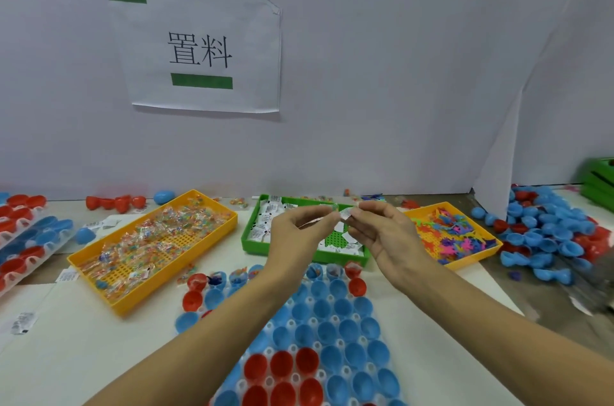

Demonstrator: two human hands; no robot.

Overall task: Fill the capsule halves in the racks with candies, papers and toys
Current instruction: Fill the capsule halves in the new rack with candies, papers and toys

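Far rows of rack filled, near blue and red capsule halves empty | left hand, right hand together, pinching folded paper

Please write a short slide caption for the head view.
Both hands pinch a small paper above the green tray.

Blue and red capsule halves, yellow candy tray, green paper tray, seemingly multicoloured toys
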